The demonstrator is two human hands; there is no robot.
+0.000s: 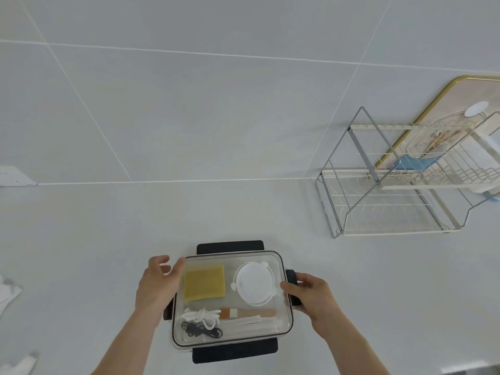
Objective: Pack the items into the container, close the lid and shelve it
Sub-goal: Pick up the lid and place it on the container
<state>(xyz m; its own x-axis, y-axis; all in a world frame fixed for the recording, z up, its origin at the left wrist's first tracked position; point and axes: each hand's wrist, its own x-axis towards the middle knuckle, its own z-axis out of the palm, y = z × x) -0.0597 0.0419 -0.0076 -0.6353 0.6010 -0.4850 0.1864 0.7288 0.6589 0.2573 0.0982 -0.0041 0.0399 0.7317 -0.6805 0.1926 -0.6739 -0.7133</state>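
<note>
A clear rectangular container (232, 254) sits on the white counter in front of me with its transparent lid on top. Through the lid I see a yellow sponge (204, 283), a round white lidded cup (254, 283), a coiled white cord (201, 316), a black cord (201, 332) and a wooden-handled brush (246, 313). Black latches stick out at the far side (230, 246) and the near side (235, 351). My left hand (159, 285) is at the container's left edge, fingers spread, thumb by the far-left corner. My right hand (313, 296) curls over the black right latch (291, 277).
A two-tier wire dish rack (392, 185) stands at the back right of the counter, with a gold-rimmed tray (433, 104) leaning on the wall behind it. A wall socket (13, 175) is at the far left. White cloths (8, 290) lie at the left edge.
</note>
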